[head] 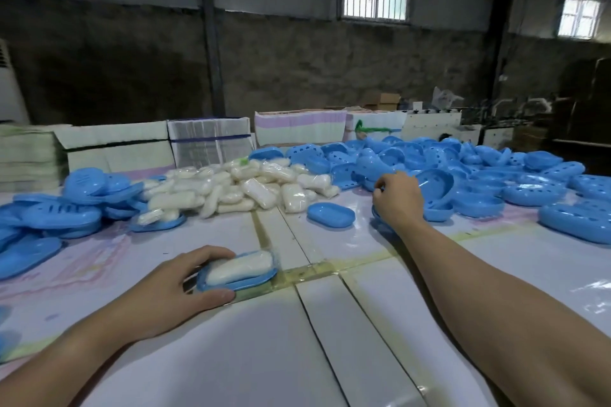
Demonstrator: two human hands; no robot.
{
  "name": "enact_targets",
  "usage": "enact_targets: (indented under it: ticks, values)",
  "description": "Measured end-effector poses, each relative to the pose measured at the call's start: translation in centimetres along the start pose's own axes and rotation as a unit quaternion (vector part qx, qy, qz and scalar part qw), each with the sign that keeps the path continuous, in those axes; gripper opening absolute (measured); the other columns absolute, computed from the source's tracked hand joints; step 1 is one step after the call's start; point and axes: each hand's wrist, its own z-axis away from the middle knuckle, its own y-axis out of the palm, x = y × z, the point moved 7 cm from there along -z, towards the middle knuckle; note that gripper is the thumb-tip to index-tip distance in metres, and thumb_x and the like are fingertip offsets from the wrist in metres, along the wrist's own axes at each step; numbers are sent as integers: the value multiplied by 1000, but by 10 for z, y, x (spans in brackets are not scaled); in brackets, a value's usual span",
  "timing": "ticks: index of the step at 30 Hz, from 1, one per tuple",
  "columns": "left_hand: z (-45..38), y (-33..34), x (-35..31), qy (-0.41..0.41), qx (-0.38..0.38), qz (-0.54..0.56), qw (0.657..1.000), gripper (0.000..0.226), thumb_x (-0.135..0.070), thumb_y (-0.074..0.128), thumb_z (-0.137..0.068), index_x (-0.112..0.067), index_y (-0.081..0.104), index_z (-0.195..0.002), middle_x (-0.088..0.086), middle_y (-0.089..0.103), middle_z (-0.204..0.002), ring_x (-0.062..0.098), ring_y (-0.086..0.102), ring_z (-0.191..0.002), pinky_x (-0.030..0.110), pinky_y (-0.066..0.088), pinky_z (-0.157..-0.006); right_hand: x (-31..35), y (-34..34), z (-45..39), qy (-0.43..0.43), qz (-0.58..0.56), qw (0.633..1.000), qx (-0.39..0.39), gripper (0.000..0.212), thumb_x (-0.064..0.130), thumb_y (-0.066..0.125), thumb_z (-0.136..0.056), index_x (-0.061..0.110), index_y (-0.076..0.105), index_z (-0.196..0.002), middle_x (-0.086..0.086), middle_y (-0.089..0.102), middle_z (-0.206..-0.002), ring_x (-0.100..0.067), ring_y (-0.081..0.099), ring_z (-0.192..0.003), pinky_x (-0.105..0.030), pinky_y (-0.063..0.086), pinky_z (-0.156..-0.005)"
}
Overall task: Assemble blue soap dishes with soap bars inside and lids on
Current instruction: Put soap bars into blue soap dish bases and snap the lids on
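Two hands, left hand (pixel 172 281) gripping soap-filled dish (pixel 236 281), right hand (pixel 398 196) at lid pile (pixel 479 175)

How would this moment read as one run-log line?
left hand: holds dish with soap | right hand: at blue pile | lid: not on

The table (pixel 231 357) was covered in glossy white sheets joined with yellowed tape. On it lay a heap of wrapped soap bars (pixel 238 187) at the middle back, piles of blue dish parts to the left (pixel 66 205) and right (pixel 479 175), and one closed blue dish (pixel 331 214) lying alone. Nearer, a blue tray (pixel 236 281) carrying a wrapped bar (pixel 238 267) sat on the taped seam.
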Motion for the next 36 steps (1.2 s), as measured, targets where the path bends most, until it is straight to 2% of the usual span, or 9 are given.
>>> enact_targets:
  ticks: [3, 9, 13, 21, 23, 26, 31, 33, 36]
  values:
    - [1, 0, 1, -13, 0, 1, 1000, 49, -53, 76, -71, -44, 62, -117, -32, 63, -115, -4, 61, -106, 6, 45, -85, -3, -4, -2, 7, -42, 999, -31, 25, 0, 55, -86, 14, 72, -98, -8, 59, -106, -31, 53, -101, -38, 47, -80]
    - [1, 0, 2, -24, 1, 5, 1000, 44, -33, 81, -81, -40, 62, -119, -30, 64, -115, -3, 62, -106, 6, 45, -85, -21, 2, -5, 85, -76, 993, -8, 35, 22, 60, -92, 20, 58, -127, -10, 52, -128, -34, 55, -110, -41, 44, -89]
    - [1, 0, 2, -26, 3, 1, 1000, 44, -37, 80, -80, -43, 61, -119, -31, 63, -115, -2, 61, -109, 8, 46, -88, -30, 4, -7, 134, -98, 986, 11, 41, 19, 60, -89, 24, 57, -130, -11, 62, -121, -34, 58, -107, -39, 48, -84]
    - [1, 0, 2, -23, 10, 10, 1000, 53, -56, 75, -70, -44, 60, -119, -31, 63, -116, -1, 61, -110, 9, 47, -88, 11, -3, -2, 1, -169, 985, -45, 27, 9, 57, -90, 20, 72, -110, -5, 69, -107, -20, 61, -93, -34, 51, -83]
    - [2, 0, 3, -25, 12, 16, 999, 54, -57, 75, -68, -44, 60, -119, -30, 63, -117, -1, 61, -109, 9, 47, -87, 34, -7, 6, -30, -247, 968, -24, 32, 2, 55, -89, 18, 73, -110, -2, 69, -106, -14, 61, -89, -22, 51, -80]
    - [3, 1, 4, -35, 12, 17, 999, 60, -58, 76, -66, -46, 56, -122, -35, 61, -116, -4, 60, -111, 10, 47, -89, 74, -8, 28, 2, -470, 877, 97, 37, -6, 51, -87, 21, 72, -102, -1, 66, -97, -12, 61, -84, -17, 49, -71]
    - [1, 1, 9, -69, -8, 42, 997, 81, -57, 80, -60, -53, 37, -129, -24, 60, -123, -12, 58, -108, 6, 45, -89, 140, 12, 86, 124, -726, 541, 406, 37, -3, 46, -89, 13, 80, -93, -8, 72, -99, -19, 68, -83, -34, 56, -74]
    - [1, 1, 11, -76, -10, 44, 996, 88, -56, 82, -61, -51, 31, -133, -23, 57, -125, -14, 57, -108, 4, 43, -89, 148, 22, 101, 144, -717, 513, 450, 37, -3, 46, -88, 10, 80, -91, -9, 72, -102, -22, 67, -88, -34, 57, -75]
    - [-1, 1, 12, -76, -7, 24, 997, 88, -47, 86, -71, -53, 27, -136, -23, 57, -122, -17, 56, -106, 1, 41, -86, 144, 39, 115, 182, -650, 576, 461, 31, 1, 48, -90, 10, 77, -94, -8, 71, -97, -19, 65, -74, -28, 56, -60]
